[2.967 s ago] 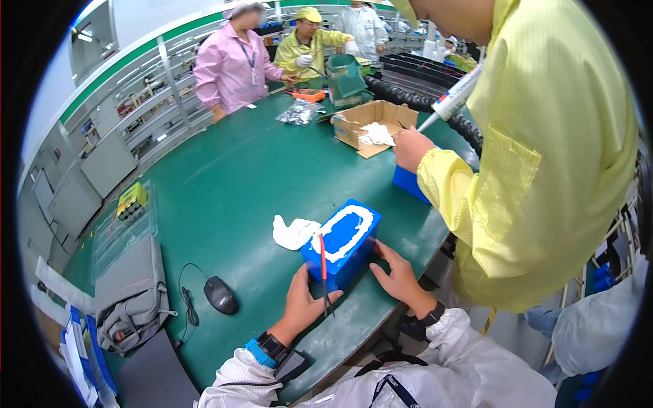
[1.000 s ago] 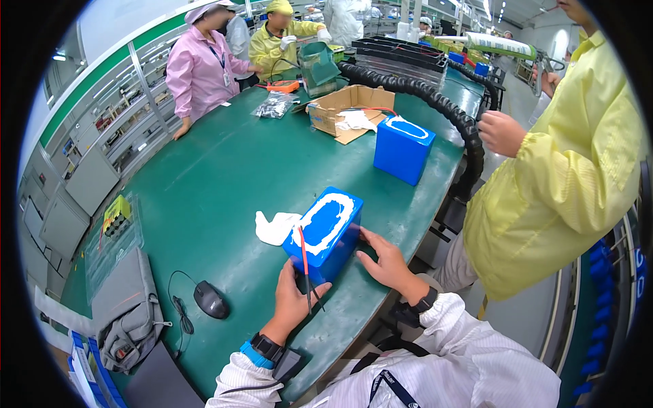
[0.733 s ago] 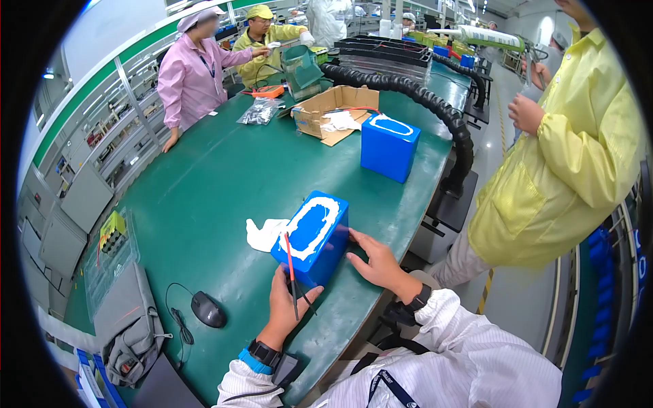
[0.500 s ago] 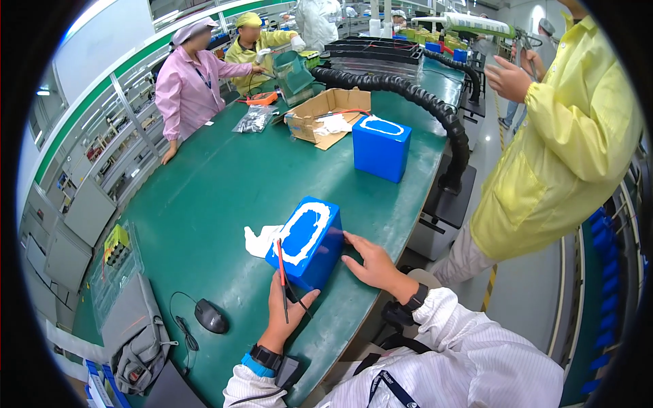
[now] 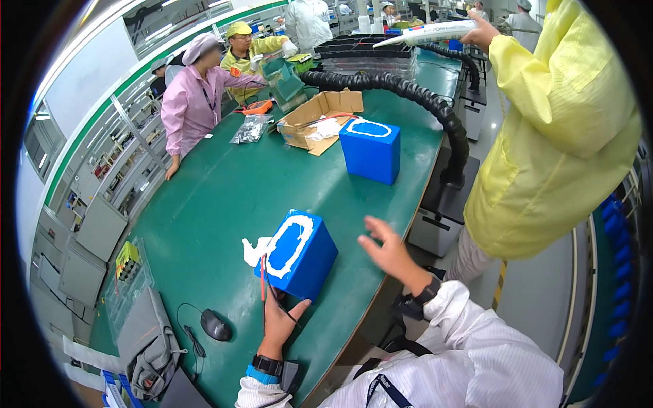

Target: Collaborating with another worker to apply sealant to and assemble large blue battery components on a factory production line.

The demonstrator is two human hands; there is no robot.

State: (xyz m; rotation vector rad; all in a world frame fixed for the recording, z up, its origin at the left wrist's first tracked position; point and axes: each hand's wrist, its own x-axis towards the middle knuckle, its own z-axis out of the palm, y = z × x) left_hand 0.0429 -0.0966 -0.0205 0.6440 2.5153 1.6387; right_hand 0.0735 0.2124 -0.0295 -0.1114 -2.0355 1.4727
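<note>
A blue block-shaped battery pack (image 5: pixel 318 262) stands tilted on the green table (image 5: pixel 224 204), an oval ring of white paste (image 5: pixel 297 219) on its upper face. My left hand (image 5: pixel 277 325) grips its near end, thumb on the right side; part of the fingers is hidden behind the pack. A red wire (image 5: pixel 262 280) and a black one run down from the pack by that hand. Crumpled white tissue (image 5: pixel 251 253) touches the pack's left side. My right hand (image 5: pixel 393 255) is off the pack, in the air to its right, fingers apart and holding nothing.
Farther back stands another blue pack (image 5: pixel 371 158) with a white ring, beside an open cardboard box (image 5: pixel 296 134). A black hose (image 5: pixel 425 97) bends over the table's right edge. A mouse (image 5: pixel 215 326) and grey bag (image 5: pixel 151 347) lie left. A yellow-coated person (image 5: pixel 544 177) holds a cartridge (image 5: pixel 435 32).
My right hand has let go of the pack's right side and moved away from it. The pack has turned slightly in my left hand. The yellow-coated person has raised the cartridge, its nozzle now pointing left.
</note>
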